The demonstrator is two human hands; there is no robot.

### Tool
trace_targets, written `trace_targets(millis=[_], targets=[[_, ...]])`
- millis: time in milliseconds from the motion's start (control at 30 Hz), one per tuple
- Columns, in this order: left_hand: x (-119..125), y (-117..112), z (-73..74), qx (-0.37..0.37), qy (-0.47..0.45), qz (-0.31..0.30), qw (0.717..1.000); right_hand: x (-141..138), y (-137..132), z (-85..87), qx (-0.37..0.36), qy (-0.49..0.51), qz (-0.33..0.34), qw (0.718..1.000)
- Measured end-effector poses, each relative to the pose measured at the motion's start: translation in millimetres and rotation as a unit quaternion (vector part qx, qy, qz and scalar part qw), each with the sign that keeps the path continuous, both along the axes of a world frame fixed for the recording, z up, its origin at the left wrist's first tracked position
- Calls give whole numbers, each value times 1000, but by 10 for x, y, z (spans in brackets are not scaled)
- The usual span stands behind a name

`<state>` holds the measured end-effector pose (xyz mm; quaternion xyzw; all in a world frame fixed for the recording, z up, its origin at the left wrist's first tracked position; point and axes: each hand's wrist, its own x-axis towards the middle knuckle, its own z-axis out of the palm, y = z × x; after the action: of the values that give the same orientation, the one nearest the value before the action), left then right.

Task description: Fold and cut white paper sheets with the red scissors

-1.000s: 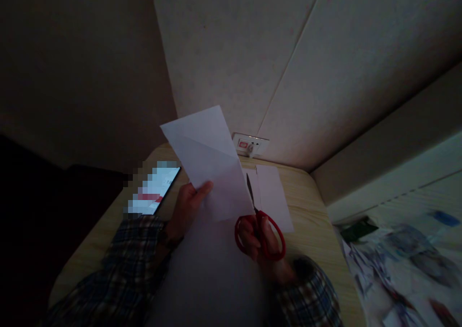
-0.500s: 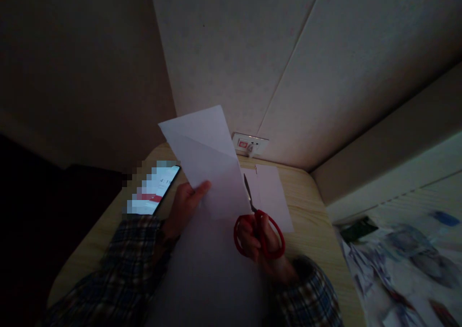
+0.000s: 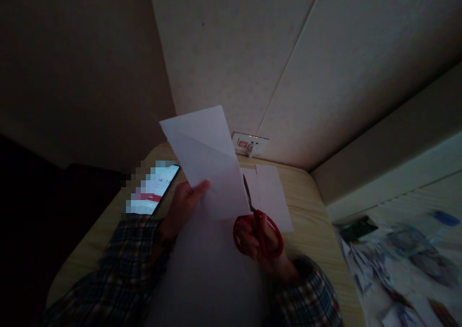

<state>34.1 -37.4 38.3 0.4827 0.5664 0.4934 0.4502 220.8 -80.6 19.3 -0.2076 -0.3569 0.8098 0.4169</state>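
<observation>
Both hands are engaged: my left hand (image 3: 183, 204) is pinching paper (image 3: 207, 146); my right hand (image 3: 270, 235), gripping scissors (image 3: 257, 217), should be tracking the paper's edge.

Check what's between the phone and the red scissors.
Head view: the left hand and the white paper it grips lie between the phone and the red scissors.

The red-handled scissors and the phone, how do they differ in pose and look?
The red-handled scissors are held in the right hand; the phone lies on the wood-grain table. The scissors taper to a dark point; the phone is flat with a lit screen.
</observation>
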Motion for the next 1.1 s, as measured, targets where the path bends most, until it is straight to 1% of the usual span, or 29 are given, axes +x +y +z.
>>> trace_targets(millis=[233,333,700,833,933,1100], targets=[[2,-2,19,1,-5,-7,1000,7,-1,6,-9,4,-6,1000],[3,1,29,4,2,-8,1000,8,-6,7,-6,0,-2,1000],[-16,4,37,-6,38,-36,999,17,0,12,-34,8,12,999],[-12,6,53,-11,30,-48,998,9,-2,-16,-36,-6,-11,999],[-8,3,64,-10,17,-45,999,-7,-12,-32,-24,-28,-26,999],[0,-3,43,-23,-37,-49,998,-50,-37,1,42,-73,-49,995]])
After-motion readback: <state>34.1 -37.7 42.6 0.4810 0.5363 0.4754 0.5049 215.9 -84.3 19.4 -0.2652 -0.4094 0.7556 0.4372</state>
